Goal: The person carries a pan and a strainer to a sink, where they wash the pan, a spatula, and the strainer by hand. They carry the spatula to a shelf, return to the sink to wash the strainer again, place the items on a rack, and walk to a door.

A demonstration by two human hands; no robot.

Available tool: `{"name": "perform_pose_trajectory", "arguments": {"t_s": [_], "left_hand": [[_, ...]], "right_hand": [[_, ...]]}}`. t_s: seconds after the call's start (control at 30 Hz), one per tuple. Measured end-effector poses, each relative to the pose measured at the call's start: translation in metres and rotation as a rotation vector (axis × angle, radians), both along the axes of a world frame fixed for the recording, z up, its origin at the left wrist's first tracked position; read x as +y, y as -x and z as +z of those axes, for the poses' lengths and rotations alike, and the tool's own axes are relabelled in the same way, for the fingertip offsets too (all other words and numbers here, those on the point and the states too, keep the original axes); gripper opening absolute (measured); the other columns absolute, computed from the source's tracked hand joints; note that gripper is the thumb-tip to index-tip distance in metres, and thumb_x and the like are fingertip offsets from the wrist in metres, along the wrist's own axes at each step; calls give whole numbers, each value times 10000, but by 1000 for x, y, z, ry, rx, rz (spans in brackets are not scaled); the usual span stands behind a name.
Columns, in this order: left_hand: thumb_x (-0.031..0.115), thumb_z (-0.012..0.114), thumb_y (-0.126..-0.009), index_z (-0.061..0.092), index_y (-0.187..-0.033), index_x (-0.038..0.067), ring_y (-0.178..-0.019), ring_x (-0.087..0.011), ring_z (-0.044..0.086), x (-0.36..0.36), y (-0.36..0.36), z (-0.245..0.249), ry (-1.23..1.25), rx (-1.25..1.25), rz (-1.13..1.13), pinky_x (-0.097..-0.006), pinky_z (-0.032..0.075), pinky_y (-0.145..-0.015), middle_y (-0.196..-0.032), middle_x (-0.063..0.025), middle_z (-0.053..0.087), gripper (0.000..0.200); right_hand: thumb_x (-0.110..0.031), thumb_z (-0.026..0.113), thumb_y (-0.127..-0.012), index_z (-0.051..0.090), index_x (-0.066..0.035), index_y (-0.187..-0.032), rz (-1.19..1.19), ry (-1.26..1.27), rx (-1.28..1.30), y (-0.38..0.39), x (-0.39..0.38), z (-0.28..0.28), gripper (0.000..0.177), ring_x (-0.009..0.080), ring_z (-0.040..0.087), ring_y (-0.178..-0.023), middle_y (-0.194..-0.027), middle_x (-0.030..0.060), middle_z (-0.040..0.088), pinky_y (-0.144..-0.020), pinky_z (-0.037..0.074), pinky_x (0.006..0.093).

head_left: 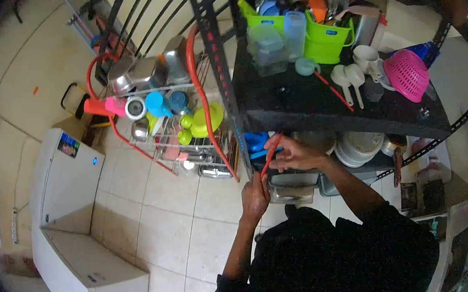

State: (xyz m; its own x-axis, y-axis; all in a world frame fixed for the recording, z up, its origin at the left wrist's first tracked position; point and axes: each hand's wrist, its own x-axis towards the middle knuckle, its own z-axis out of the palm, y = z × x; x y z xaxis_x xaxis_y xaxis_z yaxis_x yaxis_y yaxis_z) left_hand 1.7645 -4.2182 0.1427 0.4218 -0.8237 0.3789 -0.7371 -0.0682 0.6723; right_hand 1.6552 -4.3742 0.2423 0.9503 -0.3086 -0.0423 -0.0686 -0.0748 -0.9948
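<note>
My left hand [255,196] is closed on the lower end of a thin red stick-like item [270,156]. My right hand [293,153] has its fingers bent round the upper part of the same item. Both hands are in front of the black shelf unit, below its upper shelf [300,111]. Just behind my right hand, blue items [255,141] sit on the lower level. Clear containers [292,188] lie under my right hand. On the upper shelf are white spoons [349,82] and a second red-handled utensil [333,91].
Green baskets [326,41] of utensils and a pink colander [406,75] stand on the upper shelf. White bowls [360,147] are below. Left of the black upright [217,60] is a red-framed dish rack [199,86]; a white appliance [69,183] stands further left.
</note>
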Motion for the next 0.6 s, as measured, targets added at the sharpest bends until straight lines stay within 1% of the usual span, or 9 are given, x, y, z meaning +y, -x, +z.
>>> {"name": "perform_pose_trajectory", "arguments": {"t_s": [0.03,0.07,0.1,0.17,0.27,0.4,0.5,0.57,0.6], "left_hand": [[122,498,-878,460,-943,-1,-644,-426,511,-9,0,0,85,-115,30,-500,382,-546,-740,-226,524,144],[20,532,-798,468,-1015,-14,-690,-396,479,-18,-3,10,143,-129,-14,-478,362,-580,-792,-208,476,228],[1,531,-783,470,-1036,-18,-714,-390,473,-25,-1,20,190,-165,15,-469,358,-598,-798,-206,463,261],[-38,528,-751,473,-1078,-25,-761,-379,462,-32,2,41,261,-227,89,-452,351,-634,-809,-200,437,332],[-28,521,-772,493,-1056,-31,-759,-372,450,-42,-2,48,292,-176,44,-443,341,-633,-807,-198,428,286],[4,519,-815,495,-1029,-14,-771,-384,474,-45,-1,52,280,-103,23,-452,362,-653,-827,-211,456,216],[77,525,-852,491,-1017,1,-831,-401,511,-37,-8,36,236,11,-52,-458,397,-696,-882,-223,503,185],[153,540,-862,488,-1019,1,-871,-415,540,-21,-20,-3,-2,254,-69,-455,432,-720,-938,-228,540,224],[194,553,-863,493,-1020,11,-873,-412,548,-9,-29,-26,-111,248,-74,-448,443,-717,-950,-219,554,248]], "right_hand": [[-84,647,-813,418,-31,-1093,-33,109,-33,-3,-4,5,366,111,563,-673,-893,59,554,-601,467,260],[-89,656,-808,423,-33,-1071,-67,216,-64,-4,-7,9,356,110,559,-669,-886,53,549,-597,467,260],[-95,665,-803,429,-35,-1048,-98,320,-92,-4,-11,11,346,109,555,-666,-879,46,543,-594,467,260],[-52,657,-803,433,-35,-1027,-156,200,-193,-4,-23,14,317,121,556,-686,-840,52,536,-593,467,263],[-2,621,-815,429,-38,-1030,-124,-23,-252,-1,-41,36,290,140,562,-722,-821,67,547,-617,478,270],[-10,628,-811,423,-46,-1039,-85,29,-271,0,-58,45,309,147,577,-739,-851,76,562,-633,489,273],[-26,622,-819,422,-42,-1047,-177,140,-286,6,-72,64,304,144,581,-739,-866,79,571,-637,491,278],[-43,614,-830,427,-34,-1050,-289,304,-284,15,-91,98,289,142,579,-732,-869,75,574,-640,492,283],[-84,596,-856,438,-25,-1058,-361,394,-367,21,-105,113,263,139,580,-741,-888,75,585,-655,490,281]]}}
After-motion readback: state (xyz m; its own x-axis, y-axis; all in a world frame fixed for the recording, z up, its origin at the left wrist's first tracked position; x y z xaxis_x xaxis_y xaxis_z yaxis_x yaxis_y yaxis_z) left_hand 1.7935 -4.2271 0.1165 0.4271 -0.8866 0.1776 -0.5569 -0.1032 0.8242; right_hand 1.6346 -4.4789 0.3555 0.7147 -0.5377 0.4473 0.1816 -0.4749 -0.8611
